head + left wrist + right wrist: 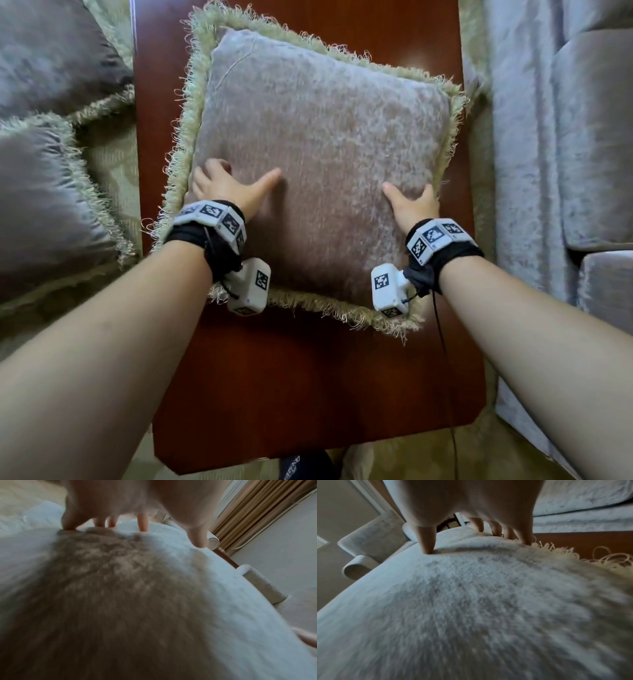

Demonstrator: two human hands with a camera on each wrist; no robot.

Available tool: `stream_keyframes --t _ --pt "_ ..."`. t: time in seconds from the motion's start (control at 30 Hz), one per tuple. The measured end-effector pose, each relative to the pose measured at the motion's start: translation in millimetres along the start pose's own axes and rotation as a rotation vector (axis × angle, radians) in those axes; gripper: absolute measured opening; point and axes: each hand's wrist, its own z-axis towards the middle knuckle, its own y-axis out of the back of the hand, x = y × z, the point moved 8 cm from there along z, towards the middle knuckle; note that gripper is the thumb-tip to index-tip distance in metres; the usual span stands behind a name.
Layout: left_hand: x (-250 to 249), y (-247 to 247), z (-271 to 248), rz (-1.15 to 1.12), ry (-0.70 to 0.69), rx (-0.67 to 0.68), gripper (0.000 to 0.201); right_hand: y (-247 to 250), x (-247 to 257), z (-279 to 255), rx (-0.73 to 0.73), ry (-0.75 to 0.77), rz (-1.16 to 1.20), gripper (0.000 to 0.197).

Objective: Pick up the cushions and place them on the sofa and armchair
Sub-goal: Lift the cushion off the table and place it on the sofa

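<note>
The cushion (322, 137) is laid on the desk (308, 394), with its fringe reaching both of the desk's side edges. Its sides are clasped by the wide-spread left grip (224, 190) and right grip (412, 205). Bare wood is shown at the desk's near end.

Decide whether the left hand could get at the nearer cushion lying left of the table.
Probably yes, once freed: the left hand grips the fringed cushion on the table, but the nearer side cushion lies close beside that arm with nothing between.

Mottled grey-taupe cushion (325, 144), pale green-gold fringe (183, 137); red-brown table (308, 394); sofa (534, 171) seemingly silver-grey.
</note>
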Motion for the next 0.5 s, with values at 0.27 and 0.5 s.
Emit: stream_keyframes --t 0.27,0.5 --pt "9 -7 44 -0.170 0.080 -0.034 0.133 -7 -8 46 0.000 -0.137 0.105 0.129" --pt "3 0 65 -0.134 0.158 -0.038 0.146 -11 -15 65 0.055 -0.237 0.089 0.131"
